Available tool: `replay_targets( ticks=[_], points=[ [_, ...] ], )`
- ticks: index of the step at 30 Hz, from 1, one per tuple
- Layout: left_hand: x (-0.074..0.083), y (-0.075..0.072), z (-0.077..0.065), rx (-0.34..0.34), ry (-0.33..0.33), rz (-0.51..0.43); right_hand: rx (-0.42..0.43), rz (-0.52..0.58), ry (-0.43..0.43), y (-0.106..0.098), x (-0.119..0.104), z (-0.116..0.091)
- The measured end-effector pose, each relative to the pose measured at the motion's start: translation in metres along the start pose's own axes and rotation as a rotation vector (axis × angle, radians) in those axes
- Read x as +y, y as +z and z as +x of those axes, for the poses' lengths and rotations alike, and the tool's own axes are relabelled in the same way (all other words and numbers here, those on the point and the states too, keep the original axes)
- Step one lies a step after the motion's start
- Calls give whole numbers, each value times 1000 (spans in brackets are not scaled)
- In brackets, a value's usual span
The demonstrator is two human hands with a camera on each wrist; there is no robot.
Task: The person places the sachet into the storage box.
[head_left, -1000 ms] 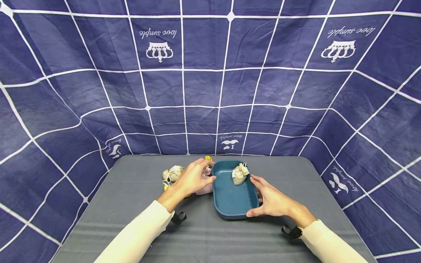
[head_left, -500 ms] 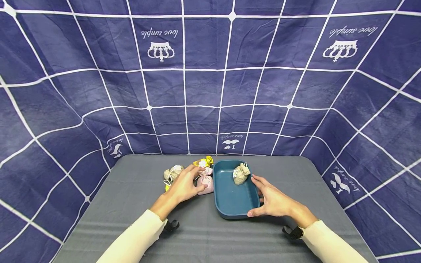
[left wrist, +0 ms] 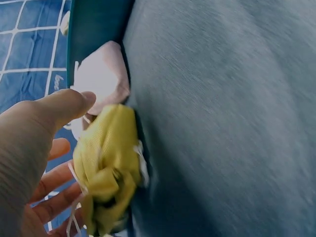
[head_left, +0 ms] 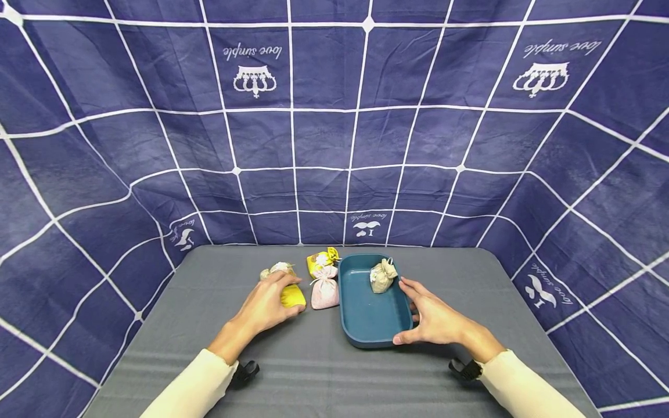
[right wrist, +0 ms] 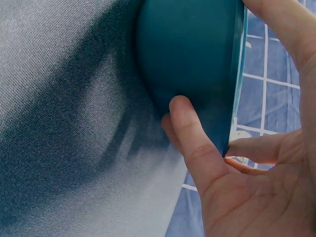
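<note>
Yellow pouch (head_left: pixel 293 296) under the left hand (head_left: pixel 261 305), blue tray (head_left: pixel 373 319) in the grasp of the right hand (head_left: pixel 439 316)

The yellow pouch lies on the grey surface (head_left: pixel 334 383), left of the tray and nearer the surface's far edge than its near edge. The left hand spans it, thumb on the near side and fingers on the far side, loosely curved; no firm grip shows, and whether the fingertips touch it I cannot tell.

The right hand holds the tray's right wall, thumb at the near right corner and fingers against the outside, probably to keep the tray from sliding.

Inside the tray, 1 beige pouch (head_left: pixel 382 277) leans in the far right corner, its tied neck at the rim. Outside are 3 more besides the yellow one: a pink pouch (head_left: pixel 325 292) just beside the left wall, a second yellow pouch (head_left: pixel 317 264) near the far left corner, and a half-hidden beige pouch (head_left: pixel 279 267) beyond the left hand's fingers. Such close placing likely keeps them within that hand's easy reach.
</note>
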State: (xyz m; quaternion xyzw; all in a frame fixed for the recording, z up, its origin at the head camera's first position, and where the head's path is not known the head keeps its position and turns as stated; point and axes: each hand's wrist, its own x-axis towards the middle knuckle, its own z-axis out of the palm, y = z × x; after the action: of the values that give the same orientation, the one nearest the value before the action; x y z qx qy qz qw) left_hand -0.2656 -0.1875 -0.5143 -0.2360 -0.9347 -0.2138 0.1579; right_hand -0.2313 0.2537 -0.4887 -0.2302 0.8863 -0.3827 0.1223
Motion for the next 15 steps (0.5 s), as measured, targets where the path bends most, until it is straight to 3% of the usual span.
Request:
replay_targets(
  ticks=[7,15],
  points=[
    [-13,-2,-13,-3,-22,-24,-2,1,4,1,0,0],
    [-22,-1,-17,1,-57,-67,-1,-6,9,0,1,1]
  ],
)
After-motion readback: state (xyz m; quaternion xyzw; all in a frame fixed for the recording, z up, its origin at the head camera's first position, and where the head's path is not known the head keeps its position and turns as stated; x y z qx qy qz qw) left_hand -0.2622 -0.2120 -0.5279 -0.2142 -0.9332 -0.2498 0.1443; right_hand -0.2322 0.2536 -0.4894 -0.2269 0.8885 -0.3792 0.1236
